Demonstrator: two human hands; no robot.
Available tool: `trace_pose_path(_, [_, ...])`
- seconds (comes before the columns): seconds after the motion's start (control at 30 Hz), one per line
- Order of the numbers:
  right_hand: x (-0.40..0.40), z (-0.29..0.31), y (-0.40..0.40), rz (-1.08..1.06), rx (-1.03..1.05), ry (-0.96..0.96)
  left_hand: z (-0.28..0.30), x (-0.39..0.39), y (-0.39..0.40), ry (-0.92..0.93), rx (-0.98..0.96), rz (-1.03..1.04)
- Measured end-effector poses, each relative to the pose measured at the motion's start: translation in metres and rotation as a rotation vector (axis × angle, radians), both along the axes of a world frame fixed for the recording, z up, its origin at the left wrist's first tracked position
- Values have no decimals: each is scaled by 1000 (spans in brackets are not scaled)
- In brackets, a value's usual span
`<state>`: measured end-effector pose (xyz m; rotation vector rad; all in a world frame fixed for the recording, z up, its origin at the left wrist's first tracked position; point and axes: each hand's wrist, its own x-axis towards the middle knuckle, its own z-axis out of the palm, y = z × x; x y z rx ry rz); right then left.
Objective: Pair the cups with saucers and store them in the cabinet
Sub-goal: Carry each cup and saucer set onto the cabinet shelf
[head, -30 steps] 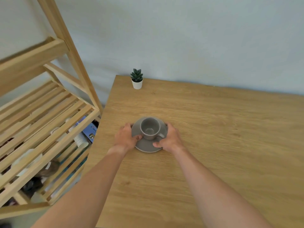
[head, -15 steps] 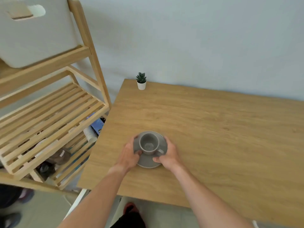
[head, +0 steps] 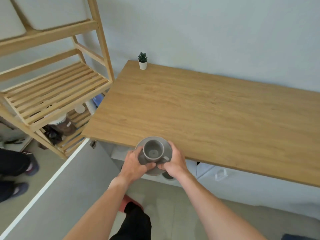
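A grey cup (head: 153, 151) stands upright on a grey saucer (head: 166, 146), empty inside, its handle toward the lower right. Both hands carry the pair in the air at the wooden table's (head: 199, 108) front edge. My left hand (head: 134, 164) grips the saucer's left rim, thumb on top. My right hand (head: 175, 161) grips the right rim. The near part of the saucer is hidden by my fingers.
A small potted plant (head: 142, 60) stands at the table's far left corner. A wooden slatted shelf unit (head: 57, 90) is at the left, with jars and clutter on its lower shelf. A white cabinet door edge (head: 43, 189) runs diagonally at lower left. Another person's feet are at far left.
The cup and saucer have been lifted from the table and drawn back past its front edge. My view has pulled back and now shows the floor and my legs.
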<state>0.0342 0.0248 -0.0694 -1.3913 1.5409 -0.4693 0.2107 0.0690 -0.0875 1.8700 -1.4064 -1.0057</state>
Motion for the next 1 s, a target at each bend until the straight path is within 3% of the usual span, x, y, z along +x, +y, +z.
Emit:
trace_pose_path(0.27, [-29, -20, 93, -5, 84, 27, -18, -29, 87, -7, 69, -18])
trace_pose_path(0.43, [-37, -66, 118, -41, 110, 21, -60, -37, 108, -5, 146, -39])
trace_pose_path(0.63, [-46, -151, 96, -98, 107, 79, -137, -46, 73, -11, 221, -109])
trace_pose_path(1.0, [-70, -313, -43, -138, 12, 192, -297, -84, -69, -82, 195, -96])
